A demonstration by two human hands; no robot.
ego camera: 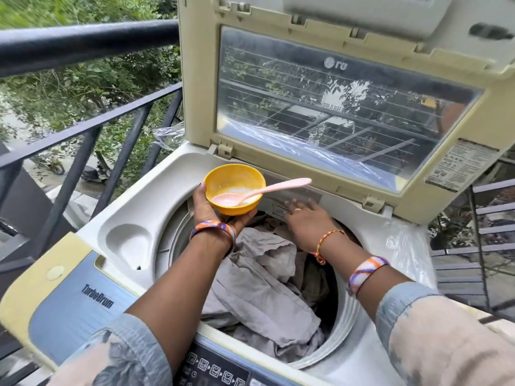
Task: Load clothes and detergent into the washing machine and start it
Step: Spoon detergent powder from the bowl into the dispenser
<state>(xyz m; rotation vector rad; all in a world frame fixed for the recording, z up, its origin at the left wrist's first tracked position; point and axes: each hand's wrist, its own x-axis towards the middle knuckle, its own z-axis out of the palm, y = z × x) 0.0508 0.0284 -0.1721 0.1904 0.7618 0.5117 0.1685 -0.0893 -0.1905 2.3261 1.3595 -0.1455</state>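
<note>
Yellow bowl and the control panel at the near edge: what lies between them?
In the head view, grey clothes fill the drum between the yellow bowl and the control panel; the left forearm crosses above them.

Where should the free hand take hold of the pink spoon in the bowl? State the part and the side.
Pinch the pink spoon by its free handle end, coming from the right: it sticks out past the yellow bowl's rim toward the right hand, while its scoop lies in white powder.

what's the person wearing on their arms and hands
Both arms have loose pale blue sleeves with a faded peach print. Each wrist carries a bangle striped orange, purple and white. The right hand also has a thin red-and-yellow thread bracelet and a ring on one finger. The left hand shows dark nail polish.
</note>
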